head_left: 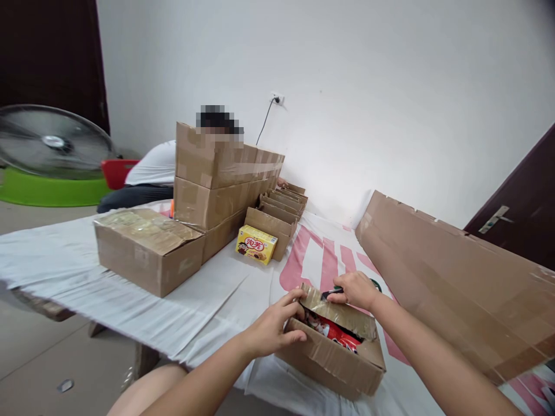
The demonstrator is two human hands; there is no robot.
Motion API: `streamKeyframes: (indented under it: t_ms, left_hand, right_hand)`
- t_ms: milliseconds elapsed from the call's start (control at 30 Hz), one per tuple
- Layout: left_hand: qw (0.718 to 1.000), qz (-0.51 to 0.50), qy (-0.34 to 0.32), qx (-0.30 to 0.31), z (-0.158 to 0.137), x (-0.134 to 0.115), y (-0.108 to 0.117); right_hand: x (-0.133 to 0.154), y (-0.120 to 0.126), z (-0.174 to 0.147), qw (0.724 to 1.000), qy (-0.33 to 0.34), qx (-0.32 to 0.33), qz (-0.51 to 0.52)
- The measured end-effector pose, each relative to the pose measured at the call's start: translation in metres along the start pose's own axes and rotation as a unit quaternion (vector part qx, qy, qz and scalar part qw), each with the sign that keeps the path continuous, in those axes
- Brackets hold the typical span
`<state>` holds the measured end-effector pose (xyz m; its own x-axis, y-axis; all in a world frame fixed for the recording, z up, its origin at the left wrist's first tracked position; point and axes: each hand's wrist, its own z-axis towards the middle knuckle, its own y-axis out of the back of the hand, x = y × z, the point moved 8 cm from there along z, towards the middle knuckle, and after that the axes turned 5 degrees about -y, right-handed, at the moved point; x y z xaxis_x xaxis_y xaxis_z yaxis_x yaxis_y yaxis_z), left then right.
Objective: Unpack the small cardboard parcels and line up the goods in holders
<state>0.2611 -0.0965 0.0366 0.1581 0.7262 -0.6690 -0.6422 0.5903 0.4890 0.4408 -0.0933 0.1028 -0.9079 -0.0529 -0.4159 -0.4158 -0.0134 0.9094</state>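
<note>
One white cloth-covered table (225, 300) carries the lot, and along its right side leans one big cardboard sheet (451, 277). One taped carton (130, 254) sits off left; one open carton (329, 370) is right up close, red packaging (340, 335) showing inside, pack count impossible to tell. One yellow box (256, 245) stands well beyond. Now two hands: the left hand (273, 325), fingers half spread, thumb apart, touches the open carton's left end; the right hand (355, 289) is curled tight round one dark tool (333, 292), its tip at the raised flap (342, 312).
</note>
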Motion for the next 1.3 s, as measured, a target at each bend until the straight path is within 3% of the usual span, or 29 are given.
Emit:
streamKeyframes:
  t_ms: [367, 633, 1067, 1300]
  left_hand:
    - [1.000, 0.020, 0.002, -0.002, 0.000, 0.001, 0.000]
    - [1.000, 0.022, 0.008, -0.001, -0.001, 0.001, 0.001]
    - [1.000, 0.018, -0.017, -0.006, 0.000, -0.003, 0.002]
    - [1.000, 0.016, -0.005, -0.003, -0.001, 0.001, 0.001]
  right_hand:
    - [0.022, 0.000, -0.010, 0.999, 0.028, 0.007, -0.023]
    - [0.002, 0.010, -0.013, 0.998, -0.044, -0.025, -0.040]
    - [0.032, 0.000, -0.026, 0.999, 0.017, 0.006, -0.036]
    - [0.005, 0.010, -0.028, 0.997, -0.068, -0.012, -0.034]
